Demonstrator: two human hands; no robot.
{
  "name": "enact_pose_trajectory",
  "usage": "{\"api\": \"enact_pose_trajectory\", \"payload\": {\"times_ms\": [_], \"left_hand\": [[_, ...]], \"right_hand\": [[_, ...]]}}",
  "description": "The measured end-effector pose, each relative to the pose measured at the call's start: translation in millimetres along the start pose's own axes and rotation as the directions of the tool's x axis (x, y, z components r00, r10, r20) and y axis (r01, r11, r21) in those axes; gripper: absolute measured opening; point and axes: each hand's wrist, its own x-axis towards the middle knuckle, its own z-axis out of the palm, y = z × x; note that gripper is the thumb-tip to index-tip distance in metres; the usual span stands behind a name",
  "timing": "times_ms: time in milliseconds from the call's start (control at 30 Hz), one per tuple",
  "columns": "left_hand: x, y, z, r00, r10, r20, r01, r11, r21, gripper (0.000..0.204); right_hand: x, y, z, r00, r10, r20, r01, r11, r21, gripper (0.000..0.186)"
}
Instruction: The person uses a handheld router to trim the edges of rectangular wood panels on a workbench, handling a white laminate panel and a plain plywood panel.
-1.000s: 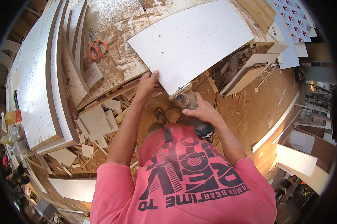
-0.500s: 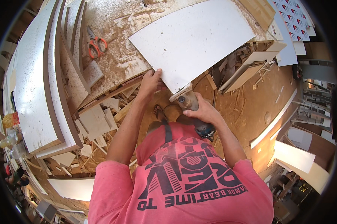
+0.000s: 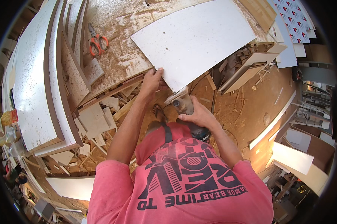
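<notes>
A white laminated panel (image 3: 198,41) lies on the sawdust-covered workbench, its near corner jutting past the bench's front edge. My left hand (image 3: 152,83) grips the panel's left edge, thumb on top and the other fingers underneath, mostly hidden. My right hand (image 3: 200,114) is wrapped round the body of a handheld power tool that looks like a trim router (image 3: 181,103), with a pale housing and a dark rounded end. The tool's flat base is at the panel's near corner; whether its bit touches the edge is hidden.
Orange-handled scissors (image 3: 98,44) lie on the workbench (image 3: 118,56). Curved thick white boards (image 3: 34,89) are stacked at the left. Wood offcuts (image 3: 95,121) fill the space under the bench front. Leaning boards (image 3: 246,72) stand at the right, and a cord trails across the brown floor (image 3: 232,108).
My right hand has moved the trim router slightly left and toward me, round the panel's near corner. The left hand keeps its grip, and the panel has shifted only slightly right.
</notes>
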Motion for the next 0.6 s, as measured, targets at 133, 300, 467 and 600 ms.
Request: {"api": "enact_pose_trajectory", "payload": {"times_ms": [133,300,467,600], "left_hand": [[0,0,-2,1.0,0.009,0.027,-0.009,1.0,-0.01,0.039],[3,5,-3,0.998,-0.045,0.044,0.047,0.998,-0.036,0.046],[22,-13,3,0.999,0.025,0.027,-0.017,0.966,-0.259,0.048],[5,-9,28,0.994,0.106,-0.029,-0.11,0.936,-0.334,0.047]], "right_hand": [[-1,-3,3,1.0,0.015,0.008,-0.015,1.0,-0.001,0.108],[-12,-3,-2,0.998,-0.024,-0.059,0.032,0.99,0.14,0.107],[-31,34,-32,0.963,0.005,-0.268,0.045,0.983,0.18,0.104],[-47,79,-66,0.912,0.029,-0.409,0.143,0.912,0.384,0.105]]}}
